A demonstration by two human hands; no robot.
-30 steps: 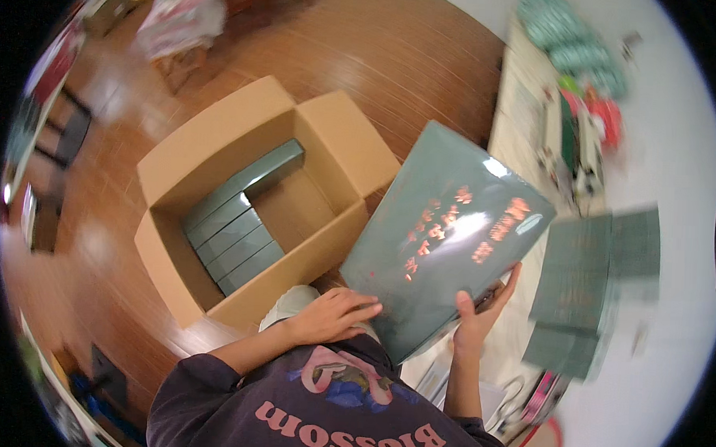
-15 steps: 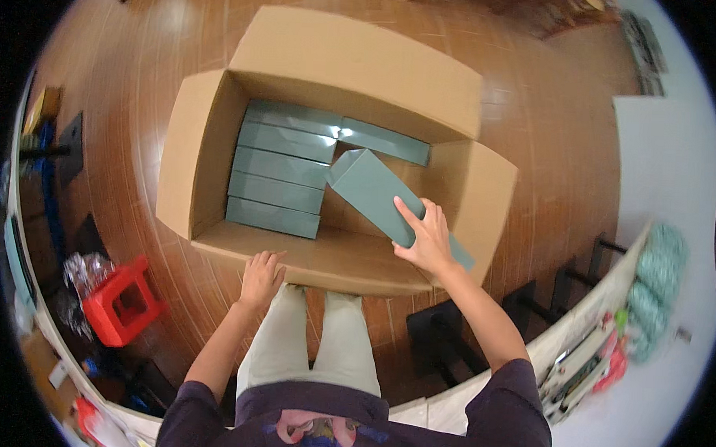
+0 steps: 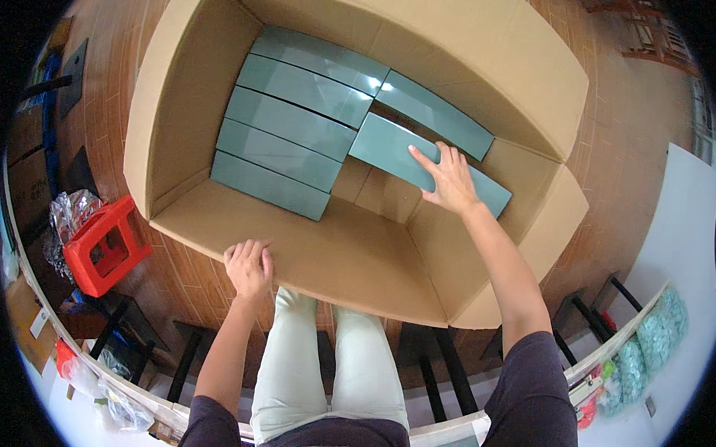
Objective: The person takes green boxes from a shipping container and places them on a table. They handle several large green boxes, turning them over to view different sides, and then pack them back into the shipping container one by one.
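Right hand: spread across the narrow top of a grey-green box (image 3: 388,150), the right hand (image 3: 454,183) holding it with the thumb at its near edge and fingers over its far edge.
Box in hand: under the right palm, showing on both sides of it, inside the carton; ahead and to the right of the left hand, well apart from it.
Left hand: fingers loosely bent, the left hand (image 3: 248,268) lies at the rim of the cardboard carton (image 3: 310,245); whether it grips the rim, I cannot tell.
Row of five boxes: matching boxes (image 3: 290,123) lie side by side, left of the right hand and beyond the left hand.
Far box: one more box (image 3: 440,116) lies just past the right fingertips, a dark gap between it and the held one.
Carton floor: bare cardboard shows nearer than the right thumb.
Red plastic stool: the stool (image 3: 83,271) stands left of the left hand, outside the carton.
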